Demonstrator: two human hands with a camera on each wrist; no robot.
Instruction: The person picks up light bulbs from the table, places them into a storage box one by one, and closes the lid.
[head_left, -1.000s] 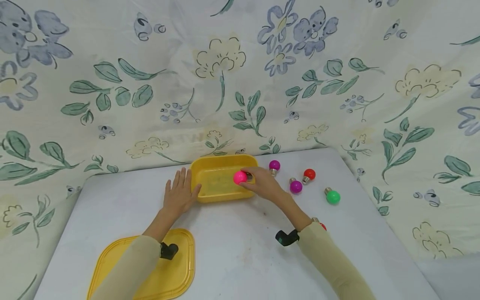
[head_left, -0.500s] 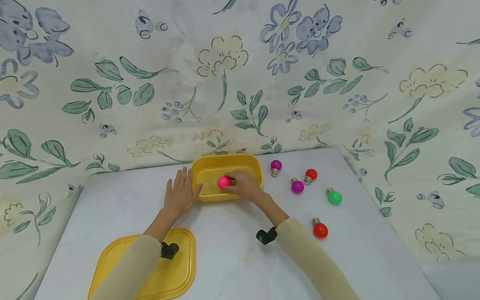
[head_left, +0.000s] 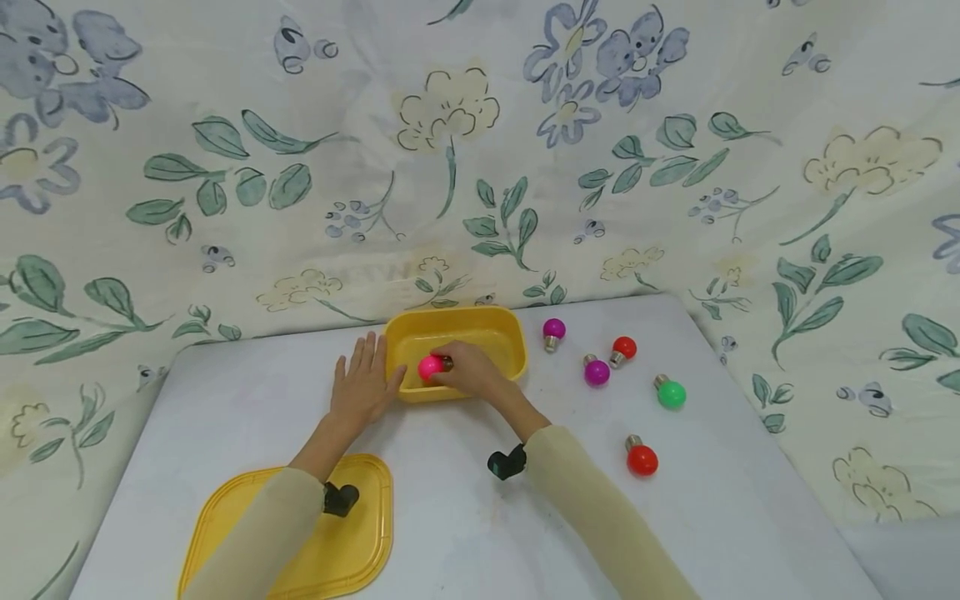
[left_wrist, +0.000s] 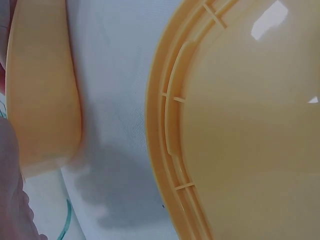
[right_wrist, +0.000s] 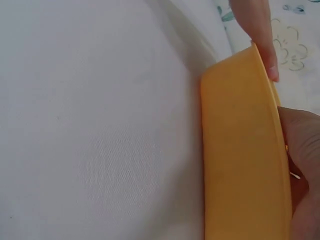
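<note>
A pink light bulb (head_left: 431, 368) is pinched in my right hand (head_left: 471, 370), inside the left half of a yellow plastic container (head_left: 491, 395). Its metal base points right, partly covered by the fingers. My left hand (head_left: 363, 385) lies with straight fingers against the container's left end, thumb at the front left corner. In the right wrist view the container's side wall (right_wrist: 242, 150) hides most of the right hand (right_wrist: 305, 150). The left wrist view catches only a strip of the left hand (left_wrist: 9, 175) beside the container (left_wrist: 45, 90).
Right of the container lie purple bulbs (head_left: 554, 329) (head_left: 597, 372), red bulbs (head_left: 625, 347) (head_left: 642, 460) and a green bulb (head_left: 671, 394). A yellow lid (head_left: 360, 533) lies at the front left under the left forearm. Flowered cloth (head_left: 465, 167) hangs behind the white table (head_left: 450, 517).
My right hand has carried the pink bulb leftward, from the container's right end to its left half, and lower. The left hand has stayed at the container's left end.
</note>
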